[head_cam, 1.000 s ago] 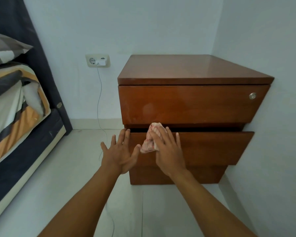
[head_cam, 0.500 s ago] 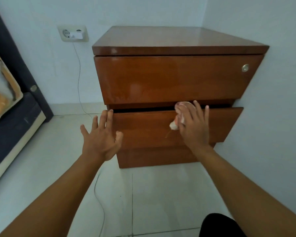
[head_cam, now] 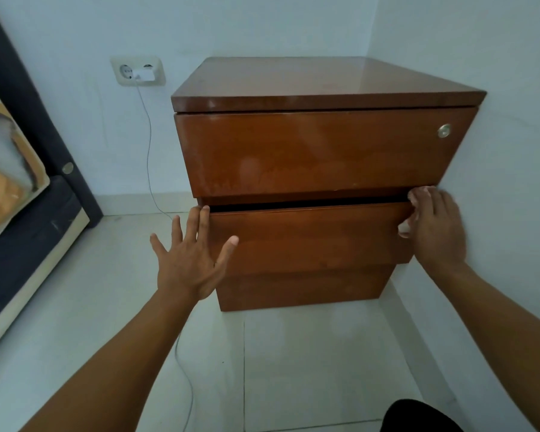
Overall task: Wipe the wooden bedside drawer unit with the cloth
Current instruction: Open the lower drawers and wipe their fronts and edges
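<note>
The wooden bedside drawer unit [head_cam: 309,151] stands in the room's right corner, its lower drawer [head_cam: 309,238] pulled out slightly. My right hand [head_cam: 437,229] presses a pale red-striped cloth [head_cam: 406,227] against the lower drawer's right end, and the hand hides most of the cloth. At the drawer's left edge my left hand [head_cam: 190,260] is spread flat and open, with its fingertips at the top corner.
A white wall [head_cam: 496,182] runs close along the unit's right side. A wall socket [head_cam: 138,71] holds a white plug, and its thin cable [head_cam: 150,151] runs down across the tiled floor. A bed [head_cam: 19,213] stands at the left.
My right hand has slid the cloth rightwards along the lower drawer front, from its left part to its right end. My left hand has stayed at the drawer's left edge.
</note>
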